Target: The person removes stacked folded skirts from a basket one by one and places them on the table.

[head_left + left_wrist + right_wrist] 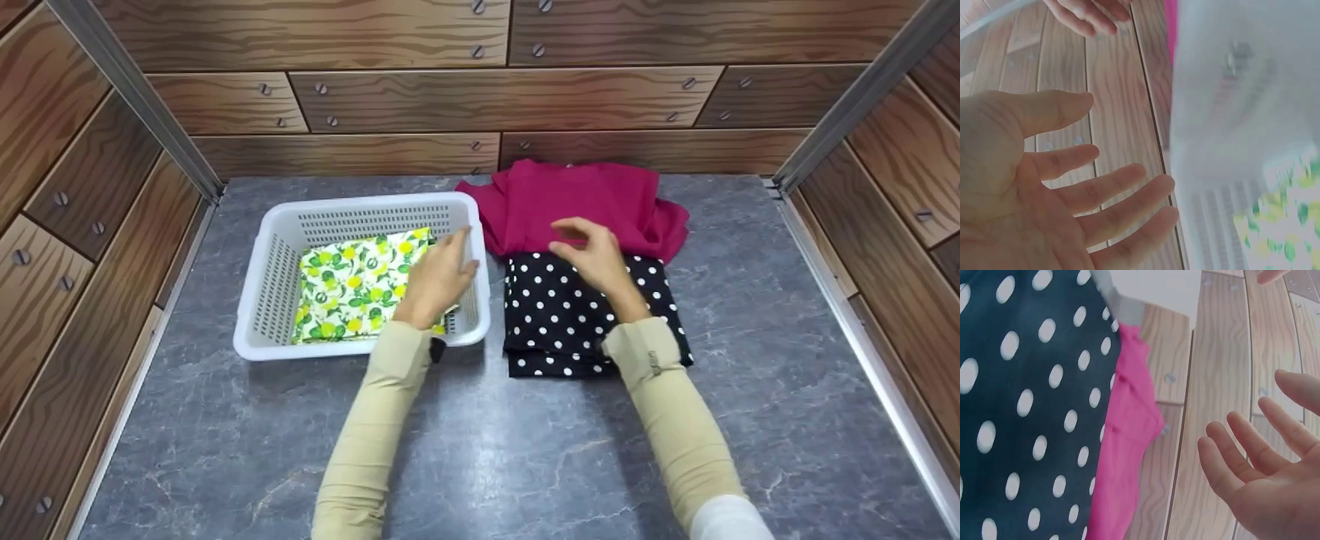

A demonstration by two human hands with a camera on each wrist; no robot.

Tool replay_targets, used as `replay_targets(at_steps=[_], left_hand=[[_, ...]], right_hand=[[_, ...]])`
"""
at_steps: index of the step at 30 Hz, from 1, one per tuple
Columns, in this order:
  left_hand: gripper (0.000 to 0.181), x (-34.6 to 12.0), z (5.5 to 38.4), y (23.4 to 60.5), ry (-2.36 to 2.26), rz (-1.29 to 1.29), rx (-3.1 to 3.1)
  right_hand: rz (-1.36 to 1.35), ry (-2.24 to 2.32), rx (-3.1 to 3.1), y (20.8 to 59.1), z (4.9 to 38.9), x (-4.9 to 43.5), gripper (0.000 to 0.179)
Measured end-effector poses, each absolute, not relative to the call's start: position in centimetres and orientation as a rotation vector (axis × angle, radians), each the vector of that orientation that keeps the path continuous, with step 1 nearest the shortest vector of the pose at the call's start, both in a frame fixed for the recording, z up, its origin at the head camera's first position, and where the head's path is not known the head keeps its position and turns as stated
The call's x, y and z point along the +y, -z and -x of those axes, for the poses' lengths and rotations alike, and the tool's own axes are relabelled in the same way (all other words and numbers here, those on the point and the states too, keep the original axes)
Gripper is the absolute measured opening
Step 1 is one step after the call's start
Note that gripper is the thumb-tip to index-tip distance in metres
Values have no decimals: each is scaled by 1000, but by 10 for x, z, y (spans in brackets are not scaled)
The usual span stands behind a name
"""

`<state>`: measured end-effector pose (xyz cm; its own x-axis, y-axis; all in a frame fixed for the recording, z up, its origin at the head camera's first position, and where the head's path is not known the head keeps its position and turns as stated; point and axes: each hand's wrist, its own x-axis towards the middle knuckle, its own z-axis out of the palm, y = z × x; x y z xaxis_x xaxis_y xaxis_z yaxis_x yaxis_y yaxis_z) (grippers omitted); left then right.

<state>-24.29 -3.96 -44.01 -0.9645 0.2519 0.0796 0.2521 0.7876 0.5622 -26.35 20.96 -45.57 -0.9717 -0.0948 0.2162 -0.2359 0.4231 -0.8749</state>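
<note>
My left hand (441, 279) hovers over the right end of a white plastic basket (247, 300), fingers spread and relaxed with nothing in them. Inside the basket lies a folded cloth with a lemon print (360, 281), partly covered by that hand in the head view. My right hand (598, 259) is above a folded black cloth with white polka dots (555, 322), its fingers loosely bent and holding nothing. Behind the dotted cloth, a crumpled magenta cloth (577, 202) spreads toward the back wall. The right wrist view shows the right hand (1269, 467) with fingers apart.
A grey marbled tabletop (487, 465) carries everything. Wood-patterned panels (390, 101) close off the back and both sides, with metal rails (855, 315) along the edges. The basket's right rim stands close beside the magenta and dotted cloths.
</note>
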Motion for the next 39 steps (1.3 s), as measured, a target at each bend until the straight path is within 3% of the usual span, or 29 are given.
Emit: replay_targets(at_steps=[15, 39], left_hand=[[54, -97, 249, 438, 823, 217, -3028], [58, -161, 254, 443, 799, -1, -3146]], right_hand=[[-488, -1738, -2512, 449, 275, 149, 32], [-440, -1859, -2779, 440, 287, 84, 45]])
